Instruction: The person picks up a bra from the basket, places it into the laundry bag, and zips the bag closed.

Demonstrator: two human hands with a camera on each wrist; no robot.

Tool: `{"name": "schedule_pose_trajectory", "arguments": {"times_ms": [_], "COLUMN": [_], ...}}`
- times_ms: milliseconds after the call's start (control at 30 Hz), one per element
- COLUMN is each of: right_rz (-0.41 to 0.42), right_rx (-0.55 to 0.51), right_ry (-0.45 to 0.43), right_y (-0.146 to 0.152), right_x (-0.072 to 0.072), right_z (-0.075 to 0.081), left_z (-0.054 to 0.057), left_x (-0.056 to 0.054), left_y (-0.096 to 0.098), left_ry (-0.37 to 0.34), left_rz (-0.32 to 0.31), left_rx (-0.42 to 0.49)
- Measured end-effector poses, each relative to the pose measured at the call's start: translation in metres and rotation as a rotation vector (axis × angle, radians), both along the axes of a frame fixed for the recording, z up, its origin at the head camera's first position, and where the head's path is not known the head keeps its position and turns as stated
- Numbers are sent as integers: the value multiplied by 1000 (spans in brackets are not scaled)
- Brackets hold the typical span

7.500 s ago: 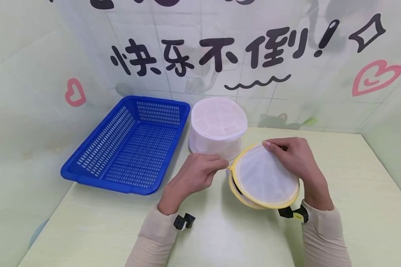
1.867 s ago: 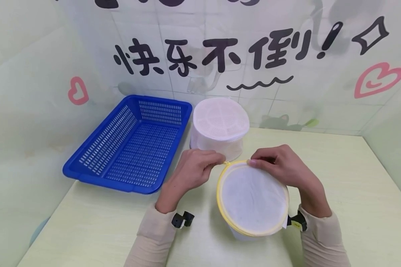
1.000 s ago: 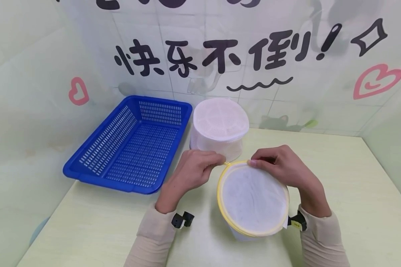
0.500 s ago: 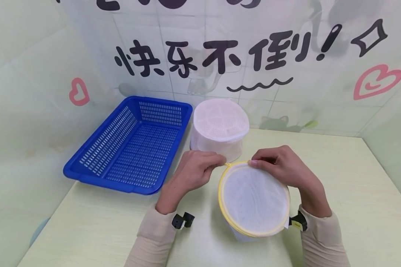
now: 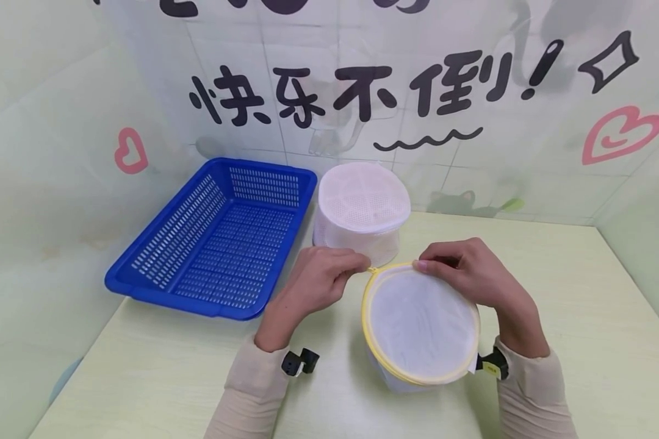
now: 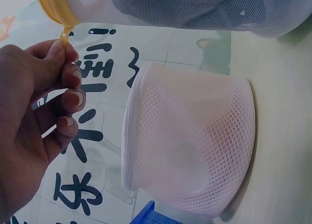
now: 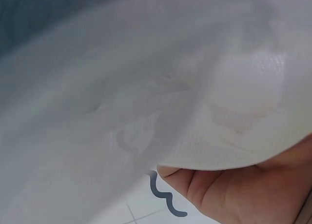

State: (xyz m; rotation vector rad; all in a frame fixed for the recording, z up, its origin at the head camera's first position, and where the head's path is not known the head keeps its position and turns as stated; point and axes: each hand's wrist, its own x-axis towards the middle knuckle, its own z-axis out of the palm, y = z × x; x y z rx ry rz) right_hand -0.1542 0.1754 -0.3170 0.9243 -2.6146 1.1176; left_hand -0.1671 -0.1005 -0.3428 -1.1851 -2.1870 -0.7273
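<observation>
A white mesh laundry bag (image 5: 423, 323) with yellow trim stands near the middle of the table, its round lid tipped toward the head camera. At the rim's far left, my left hand (image 5: 324, 277) pinches the yellow zipper pull (image 6: 64, 36) between thumb and forefinger. My right hand (image 5: 475, 274) grips the rim at the back, thumb on the lid side. Something dark (image 6: 195, 7) shows through the bag's side in the left wrist view. No gap is visible along the left and front of the rim. Pale fabric fills most of the right wrist view.
A second mesh bag, all white (image 5: 362, 201), stands upright just behind my left hand, against the back wall. To the left sits a blue perforated basket (image 5: 189, 305) with nothing inside. The printed wall sheet (image 5: 505, 140) bounds the table at the back.
Seconds ago a dark gap showed at the lid's left edge; now lid and body meet there. The bag moved left and nearer. Lately my right hand shifted slightly right with it.
</observation>
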Motion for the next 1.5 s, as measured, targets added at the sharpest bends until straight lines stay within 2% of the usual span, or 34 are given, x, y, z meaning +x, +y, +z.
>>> {"name": "schedule_pose_trajectory", "arguments": {"times_ms": [667,833,1000,1167,1300,1500], "right_rz": [-9,-23,-38,-10,38,85], "right_rx": [6,32,46,34,17,9], "right_ry": [-8,-42,-85,-114,-81,-75], "right_y": [3,2,-2,-8,-14,-23], "right_x": [-2,-2,-1,2,3,3], "right_z": [-1,-2,0,3,3,-2], "left_z": [2,2,0,-2,-3,-1], "left_x": [0,0,0,-1,-1,-1], "left_y": [1,2,4,4,3,2], "left_ry": [-19,-19,-6,0,-16,-48], "left_rz": [-13,12,74,118,109,100], "left_rx": [-36,-24,2,55,100,85]}}
